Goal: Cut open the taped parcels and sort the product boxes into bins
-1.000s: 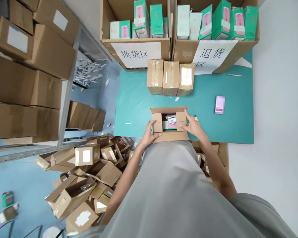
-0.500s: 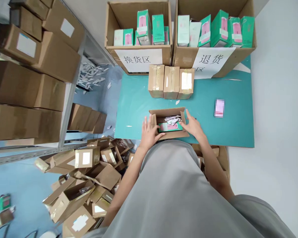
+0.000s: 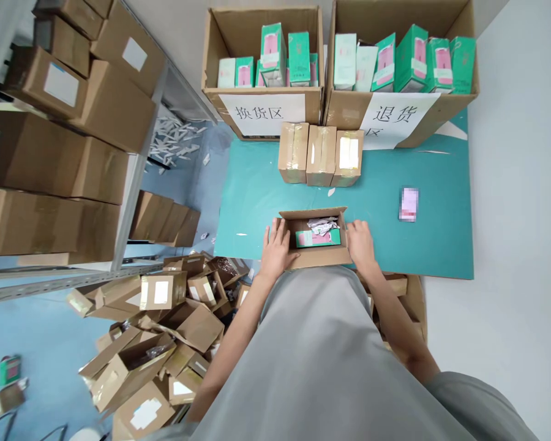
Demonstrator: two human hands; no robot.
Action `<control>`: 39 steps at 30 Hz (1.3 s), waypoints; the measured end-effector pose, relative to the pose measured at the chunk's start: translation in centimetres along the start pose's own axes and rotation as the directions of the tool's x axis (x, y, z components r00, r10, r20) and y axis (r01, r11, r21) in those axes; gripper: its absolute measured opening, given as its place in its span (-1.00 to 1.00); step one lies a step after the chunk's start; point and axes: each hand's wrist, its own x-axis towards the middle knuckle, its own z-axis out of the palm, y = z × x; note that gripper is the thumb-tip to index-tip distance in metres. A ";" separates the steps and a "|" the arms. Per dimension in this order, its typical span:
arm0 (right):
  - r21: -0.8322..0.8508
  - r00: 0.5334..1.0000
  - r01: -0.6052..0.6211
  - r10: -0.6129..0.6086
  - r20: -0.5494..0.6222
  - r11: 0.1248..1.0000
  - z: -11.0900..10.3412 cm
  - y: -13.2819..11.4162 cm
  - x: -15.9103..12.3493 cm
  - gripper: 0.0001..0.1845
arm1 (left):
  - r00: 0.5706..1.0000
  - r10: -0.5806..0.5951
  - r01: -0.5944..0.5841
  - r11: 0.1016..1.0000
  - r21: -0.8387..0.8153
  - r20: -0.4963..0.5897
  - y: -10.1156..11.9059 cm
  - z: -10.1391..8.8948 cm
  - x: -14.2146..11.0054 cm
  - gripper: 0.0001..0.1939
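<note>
Hands point(image 3: 275, 250) point(image 3: 360, 246) flank open carton point(image 3: 321, 258) holding green box point(image 3: 319, 238).

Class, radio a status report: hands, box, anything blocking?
Left hand at left end of open box, right hand curled at right end. Green carton, crumpled paper inside. Opening uncovered.

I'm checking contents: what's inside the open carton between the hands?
A green-and-pink box lies in the open carton, a crumpled pale wad along its far side. What lies beneath is hidden.
</note>
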 end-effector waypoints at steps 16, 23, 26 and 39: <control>-0.206 0.924 0.111 -0.024 0.382 0.972 3.2 -12.3 7.2 -0.42 | 0.992 -0.067 0.059 0.996 0.067 0.112 2.7 1.4 3.2 -0.07; -0.203 0.914 0.132 -0.040 0.403 0.970 2.2 -11.5 6.3 -0.48 | 0.996 -0.085 0.087 0.988 -0.130 0.019 0.3 2.4 2.6 0.09; -0.088 0.925 0.173 -0.131 0.357 0.981 0.4 -10.3 5.0 -0.46 | 0.996 -0.080 0.069 0.952 -0.299 -0.025 0.1 2.0 2.5 0.16; 0.688 0.936 0.348 -0.275 -0.220 0.636 -5.8 -11.9 4.5 -0.60 | 0.895 -0.119 -0.166 0.804 -0.571 -0.429 2.1 -6.4 4.9 -0.67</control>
